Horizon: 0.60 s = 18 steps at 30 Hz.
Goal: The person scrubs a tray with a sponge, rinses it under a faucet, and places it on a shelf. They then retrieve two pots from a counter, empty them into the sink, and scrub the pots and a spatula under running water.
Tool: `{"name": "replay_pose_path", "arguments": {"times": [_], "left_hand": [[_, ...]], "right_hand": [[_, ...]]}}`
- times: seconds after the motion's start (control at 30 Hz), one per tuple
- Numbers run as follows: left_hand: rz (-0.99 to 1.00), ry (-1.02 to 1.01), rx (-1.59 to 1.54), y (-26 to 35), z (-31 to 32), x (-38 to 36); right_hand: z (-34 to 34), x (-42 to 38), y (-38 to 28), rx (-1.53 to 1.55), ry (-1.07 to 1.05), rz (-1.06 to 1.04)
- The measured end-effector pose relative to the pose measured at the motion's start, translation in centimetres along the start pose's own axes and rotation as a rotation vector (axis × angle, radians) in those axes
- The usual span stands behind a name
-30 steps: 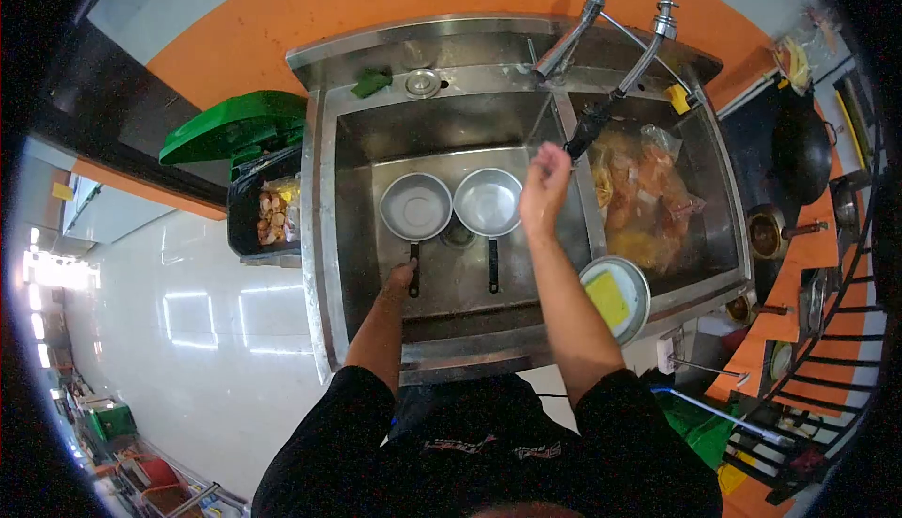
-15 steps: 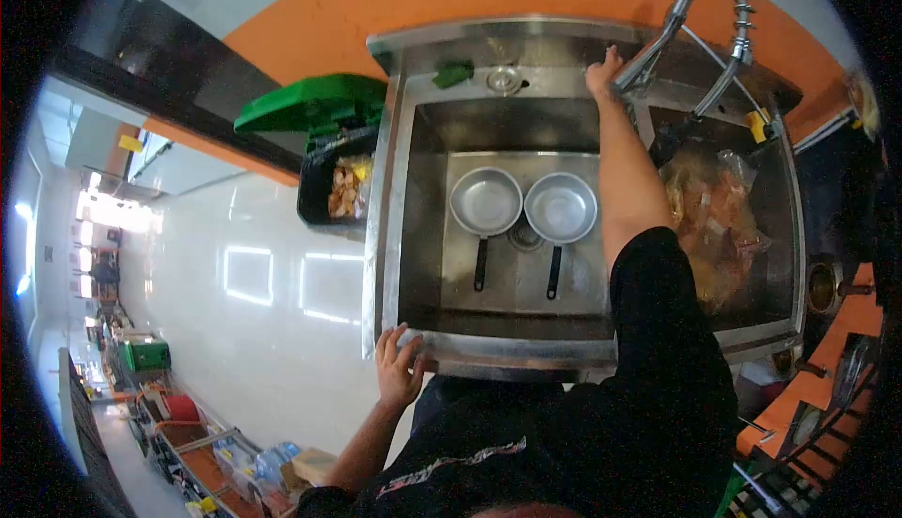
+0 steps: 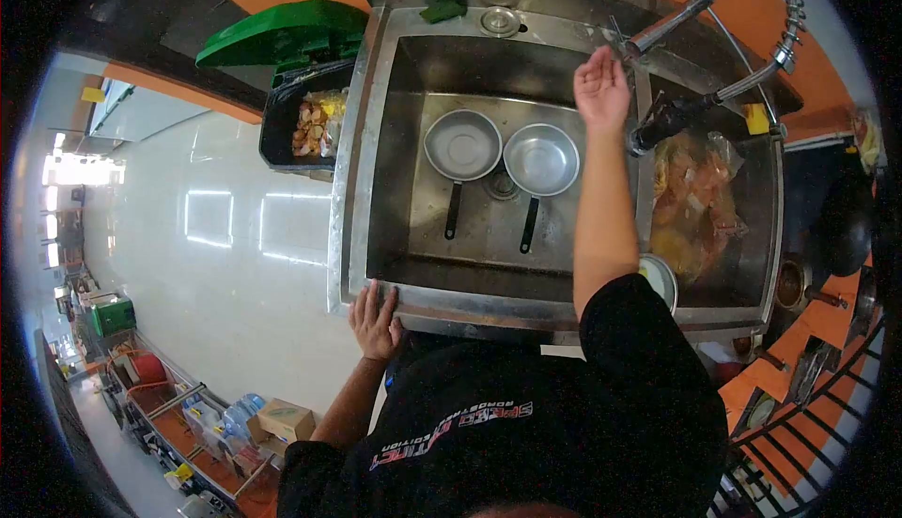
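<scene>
Two metal frying pans with black handles, the left pan (image 3: pixel 463 146) and the right pan (image 3: pixel 542 161), lie side by side in the left sink basin (image 3: pixel 470 269), handles toward me. My right hand (image 3: pixel 602 91) is above the basin's back right, beside the faucet (image 3: pixel 662 31). Its palm is turned up and its fingers are stretched out, holding nothing. At the sink's front left corner, my left hand (image 3: pixel 375 323) rests on the steel rim with its fingers apart. A black spray head (image 3: pixel 655 131) hangs to the right of my right forearm.
Plastic bags of food (image 3: pixel 693 194) lie in the right basin, near a metal bowl (image 3: pixel 660 279) partly behind my arm. A drain strainer (image 3: pixel 501 21) and a green scrub pad (image 3: pixel 443 8) sit on the back ledge. Left of the sink stands an open-lidded bin (image 3: pixel 272 128) with scraps.
My right hand has come away from the faucet's base toward me, and its palm now faces up. The view has shifted, showing the bowl. My left hand stays on the rim.
</scene>
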<state>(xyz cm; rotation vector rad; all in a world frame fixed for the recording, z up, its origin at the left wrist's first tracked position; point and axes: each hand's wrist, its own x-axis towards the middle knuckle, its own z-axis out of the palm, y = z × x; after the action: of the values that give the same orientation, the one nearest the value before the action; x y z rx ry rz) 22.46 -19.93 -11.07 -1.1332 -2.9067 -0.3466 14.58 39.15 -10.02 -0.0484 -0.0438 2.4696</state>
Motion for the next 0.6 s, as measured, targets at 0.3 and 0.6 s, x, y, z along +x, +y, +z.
{"name": "replay_pose_path", "arguments": {"times": [0.3,0.6], "left_hand": [[-0.041,-0.021,0.019,-0.1,0.5,-0.1],[0.02,-0.111,-0.111,-0.9,-0.5,-0.3]], "right_hand": [[-11.3,-11.7,5.9,-0.692,1.202,-0.646],[1.7,-10.2,-3.0,-1.577,0.821,-0.697]]}}
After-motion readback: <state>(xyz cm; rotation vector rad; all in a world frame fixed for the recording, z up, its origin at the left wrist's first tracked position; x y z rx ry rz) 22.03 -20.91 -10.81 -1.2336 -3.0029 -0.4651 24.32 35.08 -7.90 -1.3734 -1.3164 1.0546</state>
